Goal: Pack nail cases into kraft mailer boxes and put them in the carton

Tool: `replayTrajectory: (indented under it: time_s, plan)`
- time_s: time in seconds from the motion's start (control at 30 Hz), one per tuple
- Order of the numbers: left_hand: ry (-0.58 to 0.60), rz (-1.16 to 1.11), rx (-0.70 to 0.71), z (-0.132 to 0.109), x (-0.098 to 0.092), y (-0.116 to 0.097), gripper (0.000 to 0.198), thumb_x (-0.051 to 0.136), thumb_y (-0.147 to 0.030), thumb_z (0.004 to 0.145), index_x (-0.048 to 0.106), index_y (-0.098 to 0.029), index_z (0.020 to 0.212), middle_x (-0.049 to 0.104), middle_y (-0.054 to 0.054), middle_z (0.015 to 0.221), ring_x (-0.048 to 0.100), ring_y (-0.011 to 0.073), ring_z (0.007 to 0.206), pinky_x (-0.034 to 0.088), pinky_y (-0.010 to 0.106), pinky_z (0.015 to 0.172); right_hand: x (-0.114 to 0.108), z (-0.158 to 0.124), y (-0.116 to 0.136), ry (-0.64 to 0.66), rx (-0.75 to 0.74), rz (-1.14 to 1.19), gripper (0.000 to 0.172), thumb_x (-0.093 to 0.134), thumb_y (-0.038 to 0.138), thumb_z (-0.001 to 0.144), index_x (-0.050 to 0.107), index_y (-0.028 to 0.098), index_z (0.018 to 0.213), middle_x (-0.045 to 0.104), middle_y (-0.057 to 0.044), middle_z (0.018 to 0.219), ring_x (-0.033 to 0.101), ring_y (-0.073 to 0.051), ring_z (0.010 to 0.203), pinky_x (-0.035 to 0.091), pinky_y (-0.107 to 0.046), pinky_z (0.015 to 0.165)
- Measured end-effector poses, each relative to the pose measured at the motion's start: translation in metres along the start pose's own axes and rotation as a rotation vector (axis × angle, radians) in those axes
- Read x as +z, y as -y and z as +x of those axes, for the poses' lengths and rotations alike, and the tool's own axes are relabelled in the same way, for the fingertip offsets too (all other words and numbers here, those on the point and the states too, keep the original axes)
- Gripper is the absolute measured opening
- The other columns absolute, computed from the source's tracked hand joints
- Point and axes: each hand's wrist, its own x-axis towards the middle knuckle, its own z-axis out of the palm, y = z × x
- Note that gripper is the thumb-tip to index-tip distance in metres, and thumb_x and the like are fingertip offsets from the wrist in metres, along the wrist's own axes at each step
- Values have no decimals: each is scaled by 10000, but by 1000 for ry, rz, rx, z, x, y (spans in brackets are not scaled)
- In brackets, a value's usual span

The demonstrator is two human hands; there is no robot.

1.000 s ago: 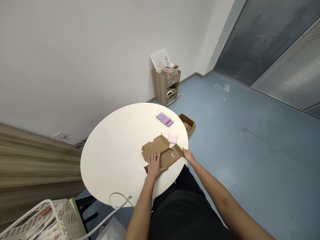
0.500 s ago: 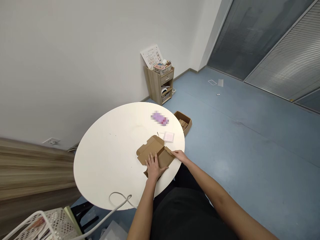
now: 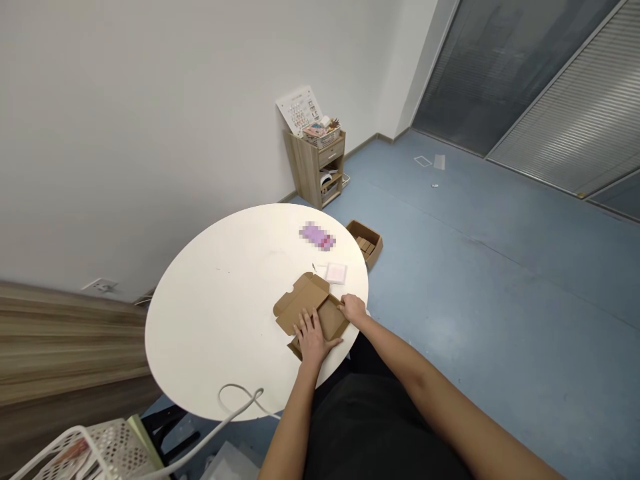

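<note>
A brown cardboard box (image 3: 303, 299), partly folded with its lid laid open, rests near the right front edge of the round white table (image 3: 210, 320). My left hand (image 3: 312, 338) lies spread on it, fingers apart, covering part of its near side. At the box's right side wall, my right hand (image 3: 353, 309) has its fingers closed round the cardboard edge. Just beyond the box lies a flat pinkish square packet (image 3: 336, 273). Farther back on the table is a blurred purple item (image 3: 317, 236).
A brown box of small cartons (image 3: 367, 241) stands on the floor beyond the table's right edge. Behind is a wooden cabinet (image 3: 305, 170) with a basket on top. A white cable (image 3: 225, 423) and a perforated basket (image 3: 120, 450) are at the lower left.
My right hand has closed in on the box's right side, its fingers now curled over the wall, which stands more upright. My left hand has shifted slightly right, still spread.
</note>
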Motion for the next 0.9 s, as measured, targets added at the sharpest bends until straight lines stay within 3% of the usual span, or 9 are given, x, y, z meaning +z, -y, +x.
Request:
replayTrajectory:
  time_s: [0.37,0.53,0.63,0.77,0.83,0.9]
  plan:
    - [29,-39,15,5,-3,6,1163,678,-679,653,175,-78,1513,182,273,1566,138,422,1453,105,614,1140,-6,0,7,20,-76,-141,232,438,206,922,654,184,1004,673,-98,1063,646,-211,944,436,-292,737]
    - [44,-62,102,18,-6,24,1070,648,-633,708,175,-114,1514,187,252,1573,152,407,1456,131,614,1138,-14,-2,0,42,-131,-136,268,494,360,918,638,180,1054,652,-108,1110,616,-236,1008,456,-320,796]
    - [95,-70,181,28,-11,33,1090,682,-610,688,164,-130,1518,171,233,1584,142,385,1465,126,595,1153,-21,-3,-3,-32,-301,-124,475,565,455,866,545,179,1251,565,-133,1287,538,-270,1149,443,-377,912]
    - [138,-69,251,41,-18,40,1118,702,-600,665,160,-128,1520,181,228,1583,130,375,1470,98,583,1167,-22,-3,-1,-13,-633,-244,935,759,475,692,322,181,1464,300,-171,1540,283,-337,1393,289,-493,1102]
    - [150,-69,275,47,-21,43,1121,705,-597,658,162,-129,1520,178,229,1583,125,375,1471,90,586,1167,-19,-4,0,-12,-669,-350,1040,811,452,634,285,166,1485,225,-195,1570,207,-367,1427,238,-542,1124]
    - [158,-74,294,50,-23,47,1124,711,-590,652,160,-139,1522,163,220,1589,120,373,1472,86,585,1167,-17,-5,2,-61,-659,-411,1046,817,435,630,285,155,1485,237,-209,1563,219,-374,1423,253,-546,1120]
